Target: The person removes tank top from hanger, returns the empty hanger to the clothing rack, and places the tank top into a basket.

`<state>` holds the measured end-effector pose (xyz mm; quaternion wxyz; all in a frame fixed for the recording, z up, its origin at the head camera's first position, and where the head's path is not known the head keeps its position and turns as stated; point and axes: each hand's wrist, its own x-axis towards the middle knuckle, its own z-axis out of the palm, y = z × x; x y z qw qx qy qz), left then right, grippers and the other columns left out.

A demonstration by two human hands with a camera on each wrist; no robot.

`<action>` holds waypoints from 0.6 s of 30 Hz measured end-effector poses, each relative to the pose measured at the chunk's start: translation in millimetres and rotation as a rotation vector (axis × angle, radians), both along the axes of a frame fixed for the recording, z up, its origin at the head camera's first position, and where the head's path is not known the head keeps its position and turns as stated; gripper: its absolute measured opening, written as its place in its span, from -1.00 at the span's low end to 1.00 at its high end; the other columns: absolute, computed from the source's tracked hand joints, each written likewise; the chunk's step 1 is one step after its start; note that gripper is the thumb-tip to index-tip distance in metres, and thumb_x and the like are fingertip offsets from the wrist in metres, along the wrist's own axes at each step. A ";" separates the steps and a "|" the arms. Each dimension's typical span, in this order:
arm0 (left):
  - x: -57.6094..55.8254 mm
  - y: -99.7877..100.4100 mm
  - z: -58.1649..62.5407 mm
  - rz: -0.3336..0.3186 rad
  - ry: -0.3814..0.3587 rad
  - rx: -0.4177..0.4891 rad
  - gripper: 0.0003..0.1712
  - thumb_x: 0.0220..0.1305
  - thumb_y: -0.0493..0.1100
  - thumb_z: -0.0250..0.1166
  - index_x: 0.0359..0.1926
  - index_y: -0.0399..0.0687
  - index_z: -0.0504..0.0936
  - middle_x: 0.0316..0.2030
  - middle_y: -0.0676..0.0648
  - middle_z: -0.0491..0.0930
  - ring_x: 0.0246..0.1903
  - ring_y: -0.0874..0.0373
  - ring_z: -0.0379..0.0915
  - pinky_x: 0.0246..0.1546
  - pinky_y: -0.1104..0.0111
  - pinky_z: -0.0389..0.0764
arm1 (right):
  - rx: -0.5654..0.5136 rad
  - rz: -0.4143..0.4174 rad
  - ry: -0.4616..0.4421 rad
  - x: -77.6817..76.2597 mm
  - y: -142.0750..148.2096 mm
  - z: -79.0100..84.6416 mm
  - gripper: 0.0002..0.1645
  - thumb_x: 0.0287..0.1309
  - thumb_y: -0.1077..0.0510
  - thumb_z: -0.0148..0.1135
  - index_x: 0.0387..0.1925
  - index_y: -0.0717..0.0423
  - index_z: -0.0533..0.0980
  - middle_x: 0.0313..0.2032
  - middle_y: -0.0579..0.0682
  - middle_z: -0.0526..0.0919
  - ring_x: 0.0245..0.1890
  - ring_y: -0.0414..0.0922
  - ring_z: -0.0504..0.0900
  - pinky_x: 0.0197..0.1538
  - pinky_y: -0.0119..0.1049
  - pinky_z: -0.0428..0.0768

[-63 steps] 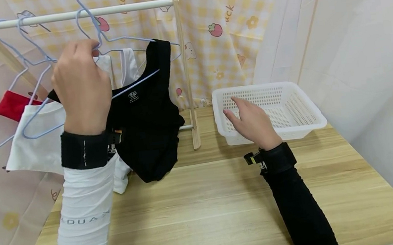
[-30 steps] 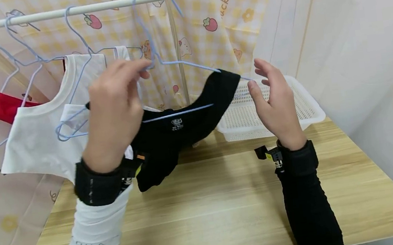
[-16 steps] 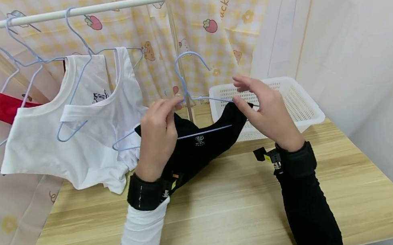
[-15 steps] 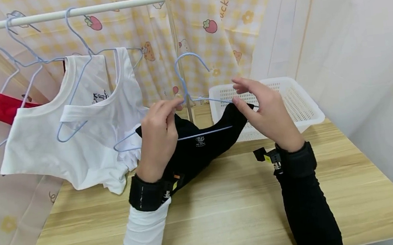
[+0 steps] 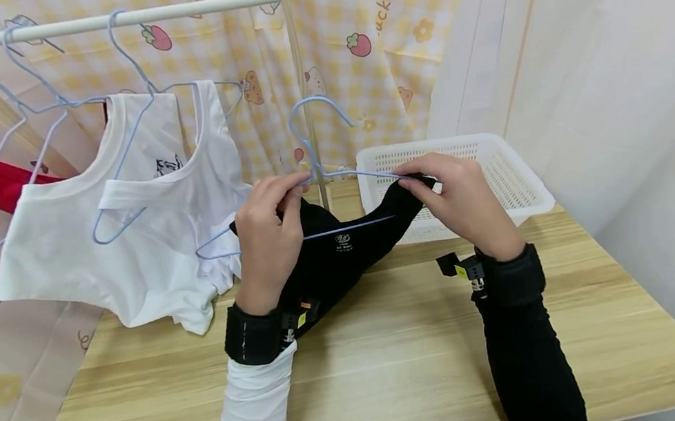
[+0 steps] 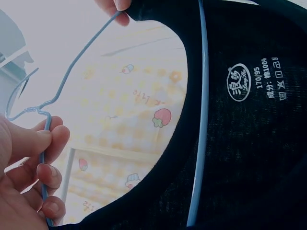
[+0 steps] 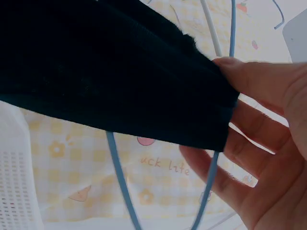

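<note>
A blue wire hanger (image 5: 348,227) carries a black tank top (image 5: 344,265) in front of the rack, its hook off the rod. My left hand (image 5: 271,235) grips the hanger's wire beside the neck, as the left wrist view also shows with fingers curled round it (image 6: 36,158). At the opposite shoulder, my right hand (image 5: 458,200) pinches the strap and wire. In the right wrist view the thumb presses the black strap (image 7: 144,91) and fingers lie behind it. A printed label (image 6: 238,82) marks the inside back of the tank top.
The rack's white rod (image 5: 196,8) holds several blue hangers on the left, with white tops (image 5: 121,235) and a red garment (image 5: 3,184). Behind my right hand stands a white perforated basket (image 5: 529,192) on the wooden table (image 5: 424,367).
My left hand has brought the hanger off the rod, rightward and down, with the tank top. My right hand moved from over the basket to the strap, and its fingers closed on it.
</note>
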<state>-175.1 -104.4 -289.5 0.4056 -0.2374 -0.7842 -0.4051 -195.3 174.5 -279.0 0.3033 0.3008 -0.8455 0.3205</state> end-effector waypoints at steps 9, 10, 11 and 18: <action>-0.2 -11.7 -0.4 0.034 0.032 0.062 -0.80 0.54 -0.33 0.29 -0.02 -0.30 0.83 -0.26 -0.25 0.76 -0.34 0.02 0.49 -0.25 0.44 0.40 | -0.079 0.001 0.045 -1.6 10.8 -1.3 -0.78 0.25 0.34 0.51 -0.08 0.13 0.83 -0.12 0.02 0.88 -0.04 -0.04 0.83 0.04 -0.57 0.53; 0.3 -13.6 -0.1 0.039 0.036 0.073 -0.80 0.53 -0.33 0.29 -0.03 -0.30 0.83 -0.25 -0.24 0.77 -0.34 0.03 0.49 -0.24 0.45 0.40 | -0.087 0.000 0.046 -2.0 12.4 -1.4 -0.78 0.24 0.34 0.51 -0.09 0.13 0.83 -0.13 0.02 0.88 -0.06 -0.04 0.83 0.02 -0.54 0.55; 0.3 -15.6 -0.1 0.039 0.039 0.084 -0.81 0.53 -0.33 0.29 -0.05 -0.30 0.83 -0.25 -0.24 0.77 -0.34 0.05 0.50 -0.24 0.47 0.41 | -0.090 -0.001 0.050 -2.5 14.1 -1.5 -0.78 0.25 0.35 0.51 -0.09 0.13 0.83 -0.13 0.03 0.88 -0.07 -0.04 0.83 0.00 -0.53 0.54; -2.5 -30.1 0.6 0.076 0.022 0.149 -0.79 0.56 -0.31 0.27 -0.06 -0.34 0.82 -0.26 -0.27 0.78 -0.35 0.16 0.45 -0.27 0.51 0.37 | -0.141 -0.042 0.075 -5.1 27.4 -1.4 -0.80 0.30 0.37 0.45 -0.08 0.19 0.83 -0.16 0.09 0.89 -0.10 -0.54 0.69 0.03 -0.57 0.54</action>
